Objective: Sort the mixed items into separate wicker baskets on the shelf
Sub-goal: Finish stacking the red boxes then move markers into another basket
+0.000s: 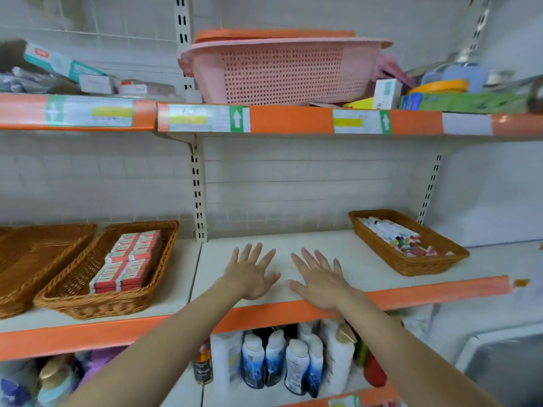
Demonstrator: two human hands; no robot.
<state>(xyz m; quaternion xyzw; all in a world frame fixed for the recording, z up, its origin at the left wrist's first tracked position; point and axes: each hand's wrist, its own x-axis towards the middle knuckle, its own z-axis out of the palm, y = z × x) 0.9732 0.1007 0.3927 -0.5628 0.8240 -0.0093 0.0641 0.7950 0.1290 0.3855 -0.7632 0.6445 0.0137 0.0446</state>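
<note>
My left hand (pixel 252 273) and my right hand (pixel 318 274) lie flat, fingers spread, on the bare white middle shelf (pixel 293 245), side by side and holding nothing. Left of them stands a wicker basket (pixel 73 301) filled with stacked red-and-white boxes (pixel 126 261). Further left sits another wicker basket (pixel 35 254) that looks empty. To the right, a smaller wicker basket (pixel 411 264) holds pens and markers (pixel 393 235) with coloured caps.
The upper shelf (pixel 291 118) carries a pink perforated plastic basket (pixel 282 70), assorted boxes and packets. The lower shelf holds several bottles (pixel 276 359). An upright slotted post (pixel 199 189) divides the shelf bays. A grey tub (pixel 505 365) sits at lower right.
</note>
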